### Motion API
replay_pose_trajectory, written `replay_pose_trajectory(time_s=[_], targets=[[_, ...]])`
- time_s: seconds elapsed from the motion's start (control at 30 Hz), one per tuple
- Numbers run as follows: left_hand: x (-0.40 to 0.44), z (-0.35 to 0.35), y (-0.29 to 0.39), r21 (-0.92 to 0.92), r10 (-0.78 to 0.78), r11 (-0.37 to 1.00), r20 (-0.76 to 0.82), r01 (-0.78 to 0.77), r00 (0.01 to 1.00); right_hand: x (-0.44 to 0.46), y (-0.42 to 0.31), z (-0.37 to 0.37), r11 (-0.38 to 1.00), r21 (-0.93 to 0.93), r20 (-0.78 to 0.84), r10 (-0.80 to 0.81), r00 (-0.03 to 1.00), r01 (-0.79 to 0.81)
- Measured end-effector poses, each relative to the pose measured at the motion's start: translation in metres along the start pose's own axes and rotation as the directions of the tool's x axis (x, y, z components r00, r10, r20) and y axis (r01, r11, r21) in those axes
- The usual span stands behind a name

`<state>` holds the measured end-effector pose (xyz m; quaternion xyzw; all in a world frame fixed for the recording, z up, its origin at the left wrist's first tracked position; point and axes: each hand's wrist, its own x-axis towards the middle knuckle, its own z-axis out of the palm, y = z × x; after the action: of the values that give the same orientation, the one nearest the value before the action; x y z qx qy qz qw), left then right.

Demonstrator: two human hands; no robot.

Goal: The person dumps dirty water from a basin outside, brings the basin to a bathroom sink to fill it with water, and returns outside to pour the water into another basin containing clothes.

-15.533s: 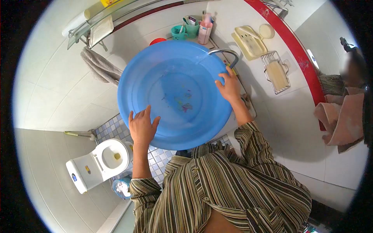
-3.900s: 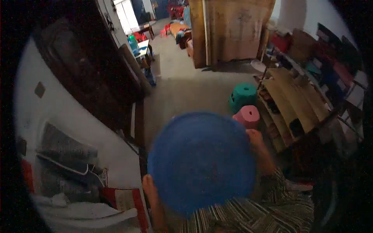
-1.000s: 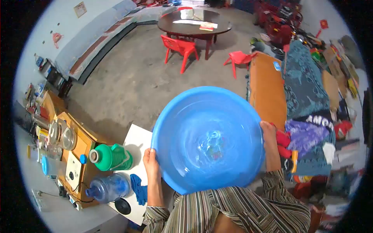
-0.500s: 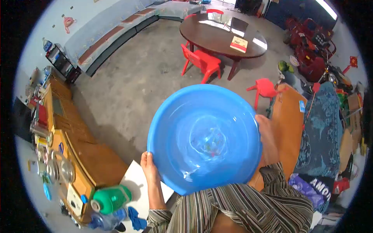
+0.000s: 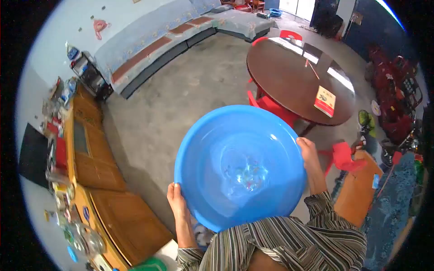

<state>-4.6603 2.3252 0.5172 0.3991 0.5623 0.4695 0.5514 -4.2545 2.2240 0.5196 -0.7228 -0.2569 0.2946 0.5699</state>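
Observation:
A large round blue basin [image 5: 203, 149] is held level in front of my striped shirt, with rippling water and a faint pattern at its bottom. My left hand [image 5: 177, 201] grips the rim at the lower left, thumb on the edge. On the right side, my right hand [image 5: 309, 156] holds the rim, its fingers partly hidden under the basin. The basin hangs over the grey floor, touching or very near the shirt.
Ahead to the right stands a round dark table [image 5: 289, 77] with a book [image 5: 325, 100]. Red chairs stand beside it, one [image 5: 343, 158] close to my right arm. A wooden cabinet [image 5: 108, 167] lines the left; a long covered sofa [image 5: 153, 58] runs behind.
The view has moved forward past the white surface and green jug. The table and red chairs are nearer and farther right. Both hands still hold the basin, and its water ripples differently.

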Motion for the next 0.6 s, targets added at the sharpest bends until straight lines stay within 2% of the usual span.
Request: replay_pose_trajectory(time_s=[0.1,0.17,0.23,0.3,0.33,0.47,0.53,0.6], targets=[[0.063,0.031,0.022,0.097,0.043,0.994,0.014,-0.044,0.999,0.067,-0.013,0.033,0.991,0.127,-0.004,0.031,1.000,-0.030],[0.099,0.053,0.037,0.004,0.075,0.997,-0.069,-0.075,0.995,0.114,-0.024,0.051,0.998,0.056,0.041,0.002,0.999,-0.004],[0.134,0.070,0.049,-0.034,0.046,0.998,-0.053,-0.048,0.998,0.154,-0.043,0.072,1.000,0.019,0.014,0.011,1.000,-0.011],[0.174,0.082,0.061,0.065,0.082,0.995,-0.067,-0.077,0.994,0.199,-0.045,0.095,0.989,0.138,0.034,0.051,0.998,-0.055],[0.195,0.090,0.068,0.073,0.090,0.994,-0.059,-0.085,0.994,0.221,-0.045,0.105,0.991,0.120,0.058,0.045,0.997,-0.051],[0.297,0.126,0.074,0.043,0.089,0.995,-0.036,-0.088,0.995,0.301,-0.039,0.144,0.998,0.067,-0.005,-0.012,1.000,0.012],[0.357,0.148,0.086,0.076,0.133,0.988,-0.003,-0.132,0.991,0.336,-0.058,0.166,0.995,0.060,-0.073,0.078,0.994,-0.074],[0.401,0.175,0.101,0.041,0.088,0.995,0.052,-0.090,0.995,0.371,-0.064,0.178,0.992,0.077,-0.107,0.107,0.988,-0.099]])
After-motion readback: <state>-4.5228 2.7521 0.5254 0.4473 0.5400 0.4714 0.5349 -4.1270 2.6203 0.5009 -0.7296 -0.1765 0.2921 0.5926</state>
